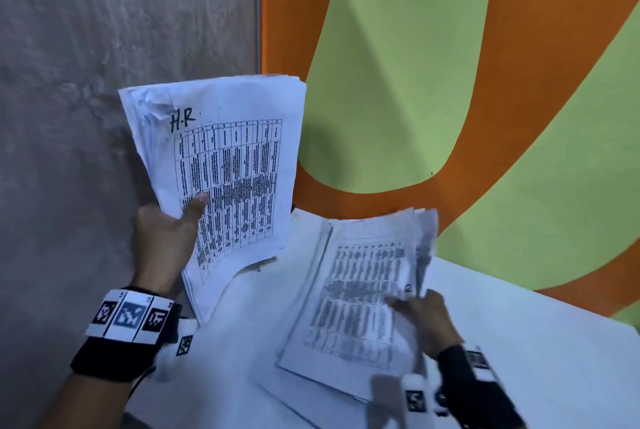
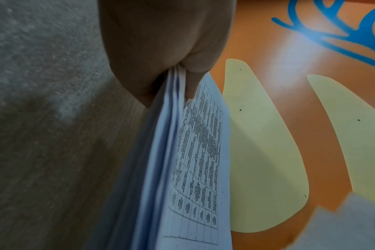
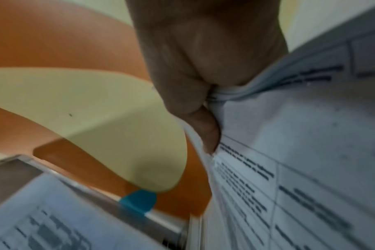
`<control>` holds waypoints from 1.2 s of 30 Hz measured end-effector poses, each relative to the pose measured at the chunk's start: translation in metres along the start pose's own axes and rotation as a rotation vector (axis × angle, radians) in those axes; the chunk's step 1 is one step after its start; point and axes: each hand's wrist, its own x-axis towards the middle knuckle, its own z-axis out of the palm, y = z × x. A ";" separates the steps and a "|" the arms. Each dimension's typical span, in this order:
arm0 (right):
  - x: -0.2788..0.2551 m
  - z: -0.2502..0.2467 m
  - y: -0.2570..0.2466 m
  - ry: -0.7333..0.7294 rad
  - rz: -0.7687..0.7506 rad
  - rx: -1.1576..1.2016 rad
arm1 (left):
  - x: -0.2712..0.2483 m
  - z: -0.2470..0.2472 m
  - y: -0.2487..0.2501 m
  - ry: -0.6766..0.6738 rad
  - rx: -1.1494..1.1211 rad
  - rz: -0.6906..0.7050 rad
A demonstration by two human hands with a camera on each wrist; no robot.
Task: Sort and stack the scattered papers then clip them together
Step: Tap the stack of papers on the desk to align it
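My left hand (image 1: 166, 238) holds a thick stack of printed sheets (image 1: 228, 172) upright above the table's left end, thumb on the top page marked "H.R". The left wrist view shows that stack (image 2: 195, 160) edge-on, pinched between thumb and fingers (image 2: 190, 88). My right hand (image 1: 419, 310) pinches a second, blurred bundle of table-printed papers (image 1: 367, 293) by its right edge, low over the table. In the right wrist view the thumb (image 3: 208, 132) presses on this bundle (image 3: 289, 152). More sheets (image 1: 311, 397) lie flat beneath it.
The white table (image 1: 519, 342) stands against an orange and green painted wall (image 1: 450, 82), with a grey rough wall (image 1: 104, 64) to the left. A blue-capped item (image 3: 139, 201) lies at the table's far edge in the right wrist view.
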 end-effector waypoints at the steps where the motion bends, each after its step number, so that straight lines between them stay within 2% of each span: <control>1: -0.005 -0.019 -0.014 -0.032 -0.046 -0.033 | 0.000 0.001 -0.003 -0.027 0.003 -0.006; 5: -0.027 -0.083 -0.070 -0.194 -0.079 -0.057 | -0.001 0.019 -0.017 -0.143 -0.042 -0.030; 8: -0.044 -0.112 -0.107 -0.204 -0.116 -0.059 | -0.013 0.048 -0.019 -0.220 -0.106 -0.056; 10: -0.062 -0.139 -0.126 -0.184 -0.170 0.061 | -0.033 0.089 -0.011 -0.342 -0.126 -0.043; 13: -0.062 -0.133 -0.130 -0.210 -0.154 0.181 | -0.048 0.110 -0.020 -0.455 -0.190 -0.103; 15: -0.051 -0.119 -0.122 -0.213 -0.060 0.248 | -0.055 0.118 -0.028 -0.512 -0.215 -0.169; 21: -0.022 -0.094 -0.082 -0.201 0.011 0.183 | -0.089 0.141 -0.038 -0.727 -0.227 -0.315; 23: -0.007 -0.099 -0.060 -0.255 0.048 0.142 | -0.100 0.143 -0.039 -0.809 -0.181 -0.413; 25: 0.002 -0.108 -0.038 -0.245 0.105 0.113 | -0.109 0.148 -0.041 -0.877 -0.155 -0.460; 27: 0.014 -0.118 -0.015 -0.225 0.200 0.169 | -0.117 0.152 -0.039 -0.937 -0.158 -0.509; 30: 0.009 -0.120 0.003 -0.304 0.314 0.231 | -0.127 0.155 -0.034 -1.016 -0.230 -0.555; 33: -0.001 -0.121 0.007 -0.291 0.238 0.211 | -0.132 0.157 -0.028 -1.110 -0.322 -0.613; 36: 0.004 -0.128 0.009 -0.198 0.056 0.206 | -0.132 0.164 -0.028 -1.086 -0.437 -0.702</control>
